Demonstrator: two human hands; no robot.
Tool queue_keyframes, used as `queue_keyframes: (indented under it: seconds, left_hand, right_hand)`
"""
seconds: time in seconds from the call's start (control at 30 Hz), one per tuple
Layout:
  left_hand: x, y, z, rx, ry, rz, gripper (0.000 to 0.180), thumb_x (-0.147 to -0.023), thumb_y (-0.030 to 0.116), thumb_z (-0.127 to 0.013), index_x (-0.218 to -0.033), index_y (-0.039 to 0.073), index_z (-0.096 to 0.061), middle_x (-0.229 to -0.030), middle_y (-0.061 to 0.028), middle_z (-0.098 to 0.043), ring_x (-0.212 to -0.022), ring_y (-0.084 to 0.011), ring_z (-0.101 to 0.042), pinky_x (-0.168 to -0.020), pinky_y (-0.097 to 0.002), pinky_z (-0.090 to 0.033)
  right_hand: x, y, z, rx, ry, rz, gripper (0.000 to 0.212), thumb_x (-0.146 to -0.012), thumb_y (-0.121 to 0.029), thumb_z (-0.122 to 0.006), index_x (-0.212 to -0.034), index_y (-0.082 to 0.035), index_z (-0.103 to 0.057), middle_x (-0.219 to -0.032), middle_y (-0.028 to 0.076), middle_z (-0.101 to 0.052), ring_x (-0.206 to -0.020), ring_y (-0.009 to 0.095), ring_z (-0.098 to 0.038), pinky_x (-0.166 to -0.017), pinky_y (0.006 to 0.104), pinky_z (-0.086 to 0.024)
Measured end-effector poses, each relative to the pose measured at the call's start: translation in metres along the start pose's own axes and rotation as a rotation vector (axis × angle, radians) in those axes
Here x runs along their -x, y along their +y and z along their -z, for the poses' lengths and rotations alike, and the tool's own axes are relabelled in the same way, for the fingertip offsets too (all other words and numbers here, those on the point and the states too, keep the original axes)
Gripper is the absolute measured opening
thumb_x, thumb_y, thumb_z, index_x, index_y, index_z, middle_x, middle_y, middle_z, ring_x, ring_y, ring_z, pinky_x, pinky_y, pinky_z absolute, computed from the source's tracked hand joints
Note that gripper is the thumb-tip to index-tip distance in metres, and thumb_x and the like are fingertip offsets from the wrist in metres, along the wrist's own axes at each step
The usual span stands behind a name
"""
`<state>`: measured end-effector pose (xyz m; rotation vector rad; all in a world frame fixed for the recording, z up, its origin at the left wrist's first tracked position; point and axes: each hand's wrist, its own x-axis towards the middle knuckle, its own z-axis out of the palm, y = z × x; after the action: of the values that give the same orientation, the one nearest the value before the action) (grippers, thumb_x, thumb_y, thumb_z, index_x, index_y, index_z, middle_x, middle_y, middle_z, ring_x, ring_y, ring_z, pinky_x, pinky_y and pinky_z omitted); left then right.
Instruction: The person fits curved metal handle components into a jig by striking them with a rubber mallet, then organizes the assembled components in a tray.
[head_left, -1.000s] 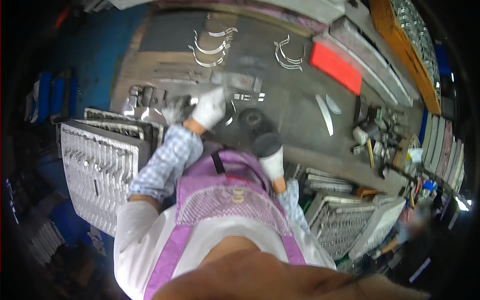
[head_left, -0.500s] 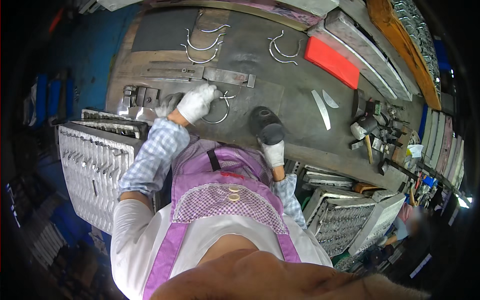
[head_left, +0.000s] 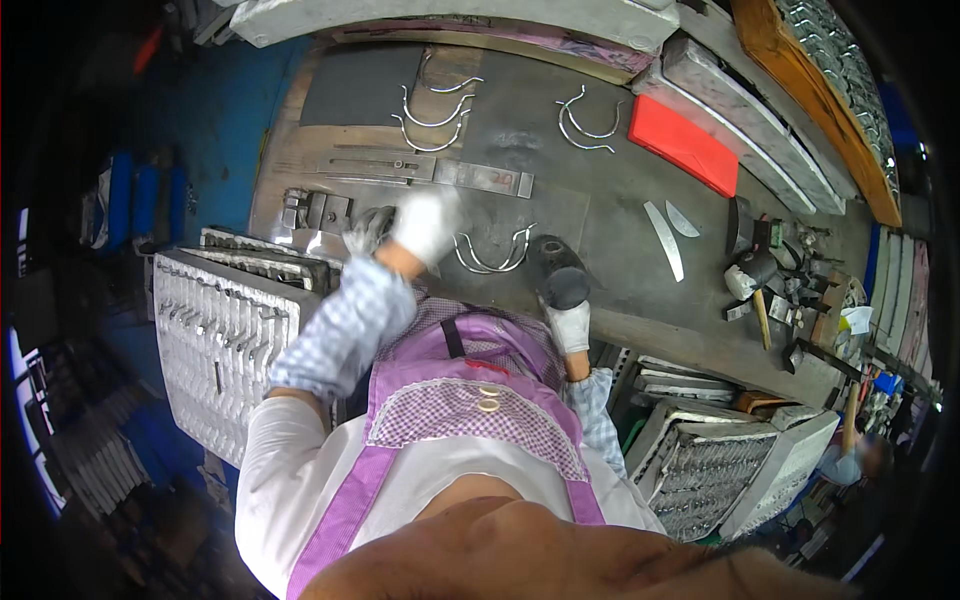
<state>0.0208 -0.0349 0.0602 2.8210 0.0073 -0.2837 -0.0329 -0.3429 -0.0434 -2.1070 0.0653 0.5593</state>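
Left hand: our gloved left hand (head_left: 425, 222) is blurred above the curved metal strips (head_left: 492, 255); grip unreadable.
Right hand: our right hand (head_left: 572, 322) clasps the black mallet (head_left: 556, 270).
Strips: on the workbench (head_left: 600, 210), just left of the mallet.

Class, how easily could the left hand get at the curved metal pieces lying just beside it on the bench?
Probably easily: the left hand hovers right next to the curved metal pieces, with bare bench around them. The right hand holds a dark mallet further right, out of the way.
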Motion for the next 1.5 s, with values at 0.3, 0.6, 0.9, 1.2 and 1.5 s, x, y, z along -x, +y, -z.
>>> queue_keyframes:
  seconds: [0.3, 0.6, 0.9, 1.2, 1.5]
  left_hand:
    - [-0.112, -0.058, 0.045, -0.381, -0.238, -0.075, 0.019, -0.074, 0.01, -0.059, -0.083, 0.002, -0.072, -0.093, -0.0219, -0.069, -0.089, -0.0366, -0.068, -0.078, -0.0441, -0.054]
    - [-0.048, -0.033, 0.059, 0.209, 0.288, 0.064, 0.023, -0.088, 0.028, -0.06, -0.104, 0.012, -0.066, -0.087, -0.0176, -0.068, -0.081, -0.034, -0.067, -0.072, -0.0435, -0.054]
    - [-0.002, -0.001, -0.036, -0.148, 0.18, -0.145, 0.015, -0.079, 0.008, -0.058, -0.092, 0.012, -0.064, -0.081, -0.0099, -0.058, -0.074, -0.0294, -0.06, -0.066, -0.0442, -0.049]
    - [0.019, -0.028, -0.025, 1.031, 0.032, 0.068, 0.019, -0.092, 0.015, -0.055, -0.104, 0.005, -0.065, -0.094, -0.01, -0.067, -0.087, -0.0246, -0.065, -0.079, -0.0328, -0.051]
    - [0.018, -0.033, -0.039, 0.877, 0.167, -0.132, 0.019, -0.095, 0.015, -0.053, -0.107, 0.006, -0.063, -0.097, -0.0111, -0.067, -0.092, -0.0247, -0.066, -0.08, -0.033, -0.051]
  right_hand:
    - [-0.003, -0.015, 0.008, 0.093, -0.115, -0.161, 0.039, -0.077, -0.023, -0.078, -0.104, 0.001, -0.065, -0.103, 0.012, -0.069, -0.091, 0.023, -0.067, -0.084, 0.034, -0.051]
    - [0.0, -0.005, 0.003, 0.081, 0.042, 0.095, 0.038, -0.078, -0.025, -0.077, -0.105, -0.001, -0.066, -0.106, 0.014, -0.069, -0.095, 0.026, -0.065, -0.085, 0.0362, -0.05]
    - [0.004, -0.015, -0.001, 0.143, 0.141, 0.21, 0.024, -0.082, -0.021, -0.068, -0.098, -0.004, -0.069, -0.099, 0.013, -0.071, -0.091, 0.028, -0.069, -0.079, 0.0363, -0.055]
    - [0.012, -0.098, 0.027, -0.197, -0.105, -0.319, 0.015, -0.084, -0.011, -0.066, -0.096, -0.001, -0.069, -0.087, 0.006, -0.072, -0.079, 0.025, -0.069, -0.074, 0.0295, -0.054]
    - [-0.001, -0.139, 0.028, 0.192, -0.052, 0.352, 0.023, -0.073, -0.019, -0.07, -0.088, -0.002, -0.068, -0.086, 0.02, -0.068, -0.085, 0.036, -0.067, -0.07, 0.0424, -0.052]
